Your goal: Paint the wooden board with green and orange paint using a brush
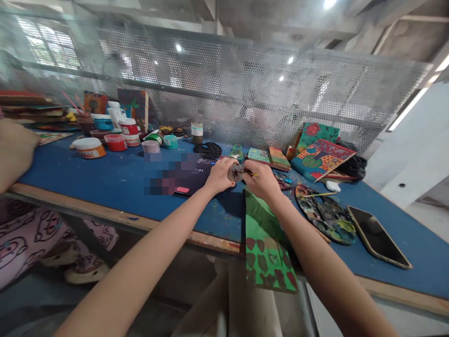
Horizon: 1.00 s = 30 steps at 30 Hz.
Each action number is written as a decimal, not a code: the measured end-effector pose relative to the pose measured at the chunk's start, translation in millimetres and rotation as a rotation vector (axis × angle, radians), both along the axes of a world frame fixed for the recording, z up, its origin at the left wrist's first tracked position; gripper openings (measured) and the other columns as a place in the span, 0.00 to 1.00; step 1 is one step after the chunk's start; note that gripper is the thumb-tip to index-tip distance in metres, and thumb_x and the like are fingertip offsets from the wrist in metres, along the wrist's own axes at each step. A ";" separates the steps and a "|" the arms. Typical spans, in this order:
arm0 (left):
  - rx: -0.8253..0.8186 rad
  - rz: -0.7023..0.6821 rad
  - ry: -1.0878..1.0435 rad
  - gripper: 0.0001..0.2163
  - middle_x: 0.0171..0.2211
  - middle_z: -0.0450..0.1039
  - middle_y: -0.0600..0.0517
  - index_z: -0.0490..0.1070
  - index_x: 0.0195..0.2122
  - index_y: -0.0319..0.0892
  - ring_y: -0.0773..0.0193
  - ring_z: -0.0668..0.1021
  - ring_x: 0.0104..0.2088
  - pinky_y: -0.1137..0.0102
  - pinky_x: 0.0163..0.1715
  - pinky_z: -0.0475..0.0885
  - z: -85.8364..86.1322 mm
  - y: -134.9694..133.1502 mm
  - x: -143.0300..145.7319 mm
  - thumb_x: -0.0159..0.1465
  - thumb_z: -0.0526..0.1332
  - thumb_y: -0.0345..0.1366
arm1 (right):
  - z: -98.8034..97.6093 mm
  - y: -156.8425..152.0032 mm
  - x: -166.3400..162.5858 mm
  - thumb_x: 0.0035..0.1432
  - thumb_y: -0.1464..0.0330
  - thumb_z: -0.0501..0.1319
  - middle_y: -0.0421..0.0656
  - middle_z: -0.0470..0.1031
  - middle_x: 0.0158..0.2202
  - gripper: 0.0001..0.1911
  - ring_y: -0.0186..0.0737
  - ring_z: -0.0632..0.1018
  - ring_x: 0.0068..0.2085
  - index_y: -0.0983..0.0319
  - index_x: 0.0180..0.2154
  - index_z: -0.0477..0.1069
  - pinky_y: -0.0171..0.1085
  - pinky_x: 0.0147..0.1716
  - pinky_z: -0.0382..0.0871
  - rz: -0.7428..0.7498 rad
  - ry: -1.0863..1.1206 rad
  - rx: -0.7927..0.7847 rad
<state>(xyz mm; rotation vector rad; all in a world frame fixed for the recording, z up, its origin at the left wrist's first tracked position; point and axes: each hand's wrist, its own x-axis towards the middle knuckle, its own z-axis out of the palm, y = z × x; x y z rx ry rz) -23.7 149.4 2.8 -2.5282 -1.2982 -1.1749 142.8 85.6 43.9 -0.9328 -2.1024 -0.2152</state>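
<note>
My left hand [220, 175] is closed around a small round cup [235, 172] with a greyish-brown mouth, tilted toward me. Close against it on the right, my right hand [260, 179] pinches a thin paintbrush [255, 175]; a bit of its yellow shaft shows, while its tip is hidden near the cup. Below my right forearm lies a green painted board [266, 243] with rows of dark red and brown patches, jutting over the table's front edge. A dark tablet [198, 175] with a lit screen lies behind and left of my left hand.
Paint-stained palettes [328, 213] and a phone [379, 236] lie to the right. Painted boards [321, 159] lean at the back right. Several paint jars [89, 148] stand at the left, near another person's arm [16, 152]. A perforated metal screen [245, 89] runs behind the blue table [140, 187].
</note>
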 end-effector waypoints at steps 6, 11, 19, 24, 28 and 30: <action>0.003 0.001 -0.027 0.15 0.50 0.70 0.45 0.68 0.50 0.40 0.55 0.75 0.48 0.54 0.46 0.73 -1.5 2.6 0.3 0.65 0.61 0.41 | 3.5 -0.5 -4.4 0.48 0.75 0.52 0.40 0.63 0.21 0.08 0.39 0.63 0.24 0.57 0.23 0.55 0.37 0.26 0.49 0.005 0.007 -0.025; 0.005 -0.013 -0.061 0.16 0.50 0.70 0.45 0.68 0.50 0.40 0.55 0.75 0.47 0.55 0.46 0.73 -0.2 2.4 0.4 0.65 0.61 0.41 | 6.4 -1.1 -0.7 0.47 0.74 0.52 0.38 0.61 0.20 0.07 0.37 0.63 0.23 0.57 0.22 0.56 0.35 0.25 0.51 -0.011 0.061 -0.037; -0.003 -0.013 -0.085 0.16 0.51 0.70 0.45 0.67 0.52 0.40 0.54 0.74 0.49 0.53 0.47 0.72 1.1 0.6 0.9 0.65 0.61 0.41 | 11.8 -8.0 22.1 0.48 0.72 0.51 0.38 0.62 0.22 0.06 0.38 0.66 0.26 0.57 0.23 0.54 0.35 0.27 0.56 -0.008 0.111 0.001; -0.029 0.006 -0.074 0.16 0.51 0.69 0.45 0.68 0.51 0.40 0.54 0.74 0.49 0.53 0.47 0.73 -0.4 -0.3 1.7 0.64 0.61 0.41 | 13.4 -11.9 18.3 0.48 0.73 0.51 0.38 0.57 0.20 0.10 0.39 0.63 0.24 0.56 0.23 0.49 0.36 0.26 0.52 0.017 0.029 0.028; -0.049 0.040 -0.078 0.17 0.52 0.69 0.45 0.66 0.53 0.41 0.54 0.74 0.49 0.54 0.46 0.73 0.4 -2.0 2.1 0.65 0.61 0.41 | 14.6 -15.4 13.0 0.50 0.73 0.50 0.39 0.59 0.22 0.10 0.40 0.64 0.26 0.56 0.24 0.49 0.37 0.28 0.53 0.040 -0.025 0.054; -0.059 0.048 -0.069 0.17 0.52 0.69 0.45 0.66 0.53 0.41 0.53 0.74 0.49 0.53 0.47 0.73 1.0 -2.9 2.6 0.64 0.61 0.41 | 14.8 -16.6 12.2 0.49 0.74 0.51 0.38 0.58 0.21 0.11 0.40 0.62 0.25 0.56 0.24 0.48 0.37 0.27 0.52 0.041 -0.039 0.063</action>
